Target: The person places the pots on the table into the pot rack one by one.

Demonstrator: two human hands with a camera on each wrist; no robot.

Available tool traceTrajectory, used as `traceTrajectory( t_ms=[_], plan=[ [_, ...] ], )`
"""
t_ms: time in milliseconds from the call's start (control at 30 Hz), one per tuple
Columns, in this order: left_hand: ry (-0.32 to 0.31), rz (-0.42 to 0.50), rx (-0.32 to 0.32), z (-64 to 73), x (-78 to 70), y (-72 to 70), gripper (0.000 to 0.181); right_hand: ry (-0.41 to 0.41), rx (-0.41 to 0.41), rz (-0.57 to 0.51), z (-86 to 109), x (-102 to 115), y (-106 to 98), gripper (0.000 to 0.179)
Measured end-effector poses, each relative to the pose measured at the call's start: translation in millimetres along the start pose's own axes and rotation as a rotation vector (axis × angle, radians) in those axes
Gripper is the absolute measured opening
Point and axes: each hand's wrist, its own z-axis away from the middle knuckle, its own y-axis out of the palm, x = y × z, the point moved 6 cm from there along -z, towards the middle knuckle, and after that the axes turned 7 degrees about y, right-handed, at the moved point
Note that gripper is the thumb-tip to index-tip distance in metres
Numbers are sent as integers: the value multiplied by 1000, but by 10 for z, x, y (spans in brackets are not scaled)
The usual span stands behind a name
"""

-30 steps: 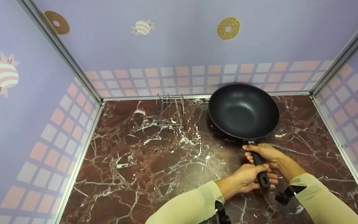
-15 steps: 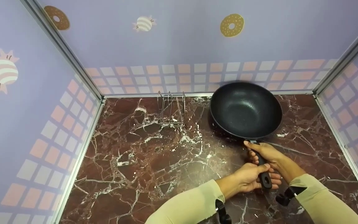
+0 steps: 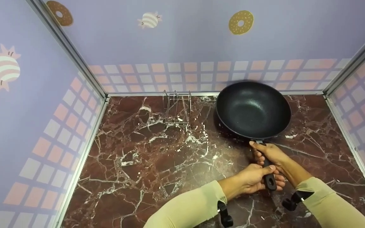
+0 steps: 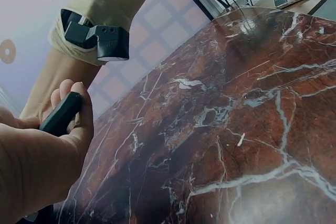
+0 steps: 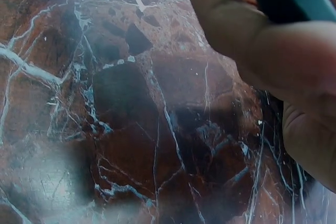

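Both hands hold the handle [image 3: 270,183] of a black frying pan [image 3: 253,110], which lies at three o'clock in the head view. The pan's hollow faces up, and its handle runs down from the bowl between five and six o'clock. Whether its base touches the table [image 3: 157,171] cannot be told.

The right hand [image 3: 274,155] grips the handle close to the bowl, thumb stretched along the top toward the pan and fingers curled beneath. Its forearm slants in from four o'clock. The left hand [image 3: 252,179] sits just below, toward seven o'clock from the right, and holds the handle near its end: the thumb lies across the top, while the fingers pass underneath and show on the far side. Its forearm comes in from eight o'clock. In the left wrist view the handle's tip pokes out between thumb and curled fingers.

Pale yellow sleeves [image 3: 188,205] reach to both wrists, each with a small black camera [image 3: 291,202] strapped on. A wire rack [image 3: 178,109] stands at nine o'clock from the pan, near the back wall [image 3: 182,41].
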Motion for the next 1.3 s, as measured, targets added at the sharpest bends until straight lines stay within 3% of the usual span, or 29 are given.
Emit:
traceTrajectory(
  t_ms=[233, 767, 1300],
  plan=[
    [-27, 11, 21, 19, -53, -50, 25, 3, -113, 28, 9, 35, 27, 49],
    [-42, -2, 114, 227, -244, -107, 28, -52, -181, -4, 125, 208, 262, 50],
    [-29, -50, 296, 465, -452, -183, 31, -85, -84, -92, 216, 393, 548, 44]
  ],
)
